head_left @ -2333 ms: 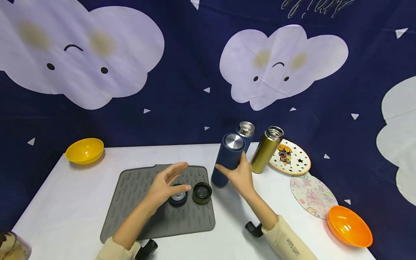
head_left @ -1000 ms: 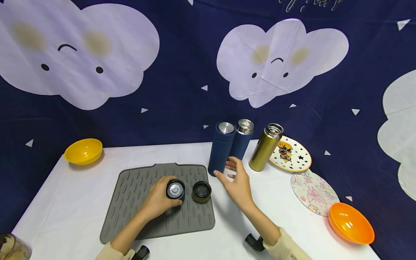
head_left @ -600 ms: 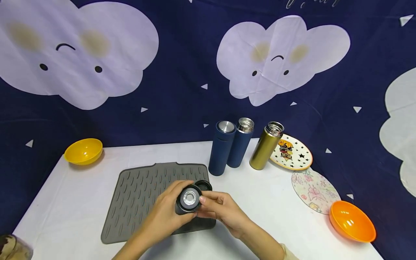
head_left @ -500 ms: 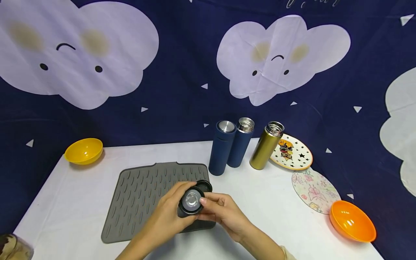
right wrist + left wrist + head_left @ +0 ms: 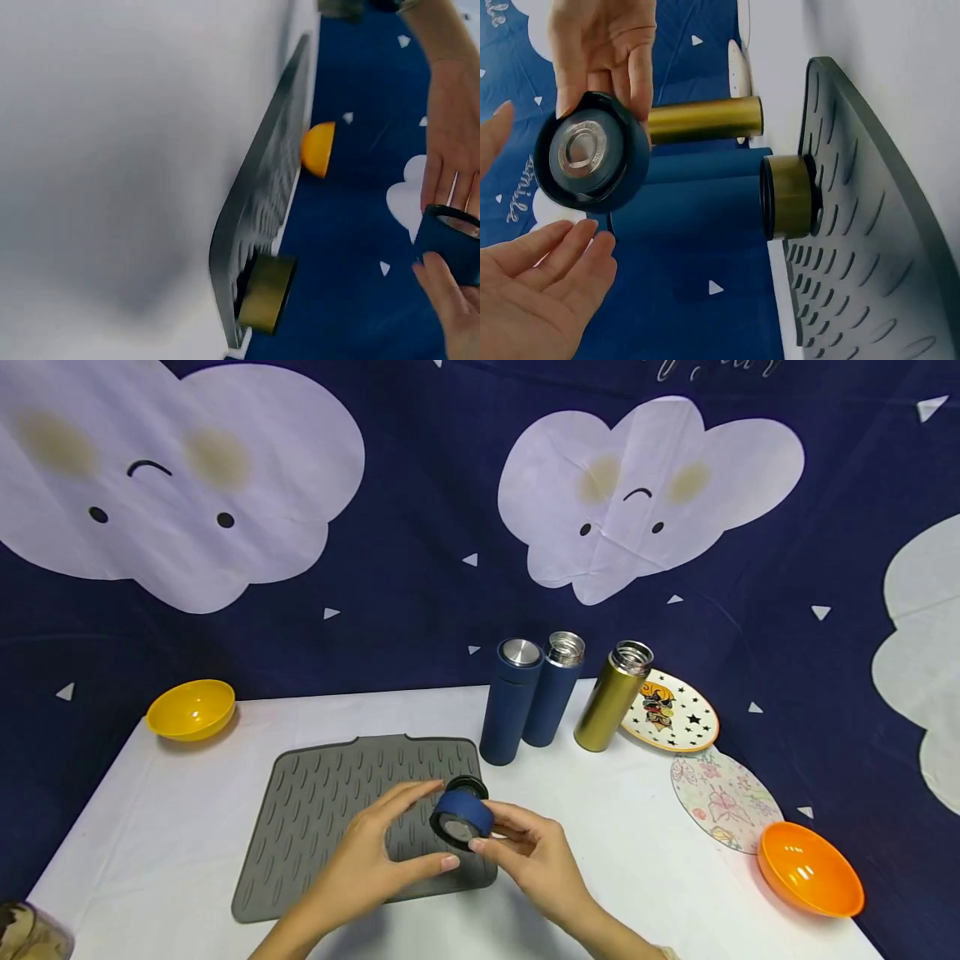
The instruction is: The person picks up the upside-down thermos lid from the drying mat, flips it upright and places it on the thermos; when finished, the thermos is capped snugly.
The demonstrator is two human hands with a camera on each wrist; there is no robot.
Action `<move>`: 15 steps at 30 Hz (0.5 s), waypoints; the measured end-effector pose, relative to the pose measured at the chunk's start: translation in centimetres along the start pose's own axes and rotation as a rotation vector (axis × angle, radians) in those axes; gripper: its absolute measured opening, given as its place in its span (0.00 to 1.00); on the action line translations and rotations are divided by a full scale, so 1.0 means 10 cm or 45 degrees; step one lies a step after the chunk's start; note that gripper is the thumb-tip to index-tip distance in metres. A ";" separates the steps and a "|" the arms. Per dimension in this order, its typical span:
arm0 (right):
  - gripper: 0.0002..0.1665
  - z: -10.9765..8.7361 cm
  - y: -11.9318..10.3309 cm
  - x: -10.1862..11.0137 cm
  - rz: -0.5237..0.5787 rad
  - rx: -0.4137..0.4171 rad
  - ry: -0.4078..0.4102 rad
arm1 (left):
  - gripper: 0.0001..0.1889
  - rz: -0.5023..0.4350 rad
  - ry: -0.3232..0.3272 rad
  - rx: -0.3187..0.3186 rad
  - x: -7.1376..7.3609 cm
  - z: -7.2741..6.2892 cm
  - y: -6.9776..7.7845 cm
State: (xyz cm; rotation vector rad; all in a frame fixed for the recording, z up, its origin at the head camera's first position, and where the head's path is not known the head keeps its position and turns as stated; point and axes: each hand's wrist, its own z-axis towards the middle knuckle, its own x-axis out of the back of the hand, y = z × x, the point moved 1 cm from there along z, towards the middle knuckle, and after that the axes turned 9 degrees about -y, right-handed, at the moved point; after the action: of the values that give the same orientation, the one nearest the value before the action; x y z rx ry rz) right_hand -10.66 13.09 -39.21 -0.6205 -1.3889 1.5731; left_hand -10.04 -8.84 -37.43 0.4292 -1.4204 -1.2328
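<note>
Between thumb and fingers, my right hand (image 5: 536, 860) pinches a blue bottle lid (image 5: 465, 812), held tilted above the grey mat (image 5: 322, 827). In the left wrist view the lid's dark underside (image 5: 585, 154) with a round silvery centre faces that camera. My left hand (image 5: 363, 860) is beside the lid with fingers spread and extended, apart from it. A second lid, gold-sided (image 5: 791, 196) with a black rim, sits on the mat just behind the blue one and is partly hidden by it in the head view.
Behind the mat stand a capped blue bottle (image 5: 512, 718), an uncapped blue bottle (image 5: 555, 697) and an uncapped gold bottle (image 5: 611, 706). Plates, one star-patterned (image 5: 686, 727) and one floral (image 5: 723, 802), lie right, near an orange bowl (image 5: 810, 870). A yellow bowl (image 5: 191, 710) is back left.
The right hand has set down the capped blue bottle and taken the blue lid, which the left hand picked up from the mat. The lid has turned over and the left hand has let go.
</note>
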 end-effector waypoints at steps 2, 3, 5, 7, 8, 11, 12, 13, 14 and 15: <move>0.24 -0.02 0.00 0.00 -0.278 0.223 0.036 | 0.34 -0.079 -0.026 0.024 0.02 0.00 -0.03; 0.24 -0.03 0.00 0.00 -0.420 0.345 0.059 | 0.34 -0.132 -0.046 0.034 0.03 0.01 -0.05; 0.22 -0.03 -0.02 0.00 -0.682 0.609 0.084 | 0.33 -0.228 -0.086 0.031 0.05 0.02 -0.08; 0.19 -0.02 -0.05 0.00 -0.936 0.855 0.104 | 0.34 -0.303 -0.127 0.004 0.06 0.02 -0.11; 0.17 -0.01 -0.07 0.00 -1.059 0.972 0.116 | 0.34 -0.344 -0.149 -0.011 0.05 0.03 -0.12; 0.14 0.01 -0.15 -0.02 -1.363 1.258 0.137 | 0.38 -0.416 -0.215 -0.105 0.02 0.03 -0.13; 0.13 0.02 -0.18 -0.03 -1.447 1.330 0.142 | 0.40 -0.433 -0.235 -0.134 0.00 0.03 -0.13; 0.13 0.03 -0.21 -0.04 -1.520 1.403 0.142 | 0.42 -0.435 -0.249 -0.162 -0.02 0.03 -0.13; 0.13 0.04 -0.24 -0.05 -1.583 1.469 0.141 | 0.43 -0.424 -0.255 -0.193 -0.05 0.03 -0.12; 0.13 0.04 -0.26 -0.05 -1.625 1.521 0.137 | 0.44 -0.409 -0.259 -0.222 -0.07 0.03 -0.11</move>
State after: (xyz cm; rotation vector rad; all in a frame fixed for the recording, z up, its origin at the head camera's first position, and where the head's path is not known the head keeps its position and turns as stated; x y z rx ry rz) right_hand -9.98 12.28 -36.78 0.7786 -0.3120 0.9316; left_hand -10.53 -8.53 -38.66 0.4319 -1.4351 -1.6868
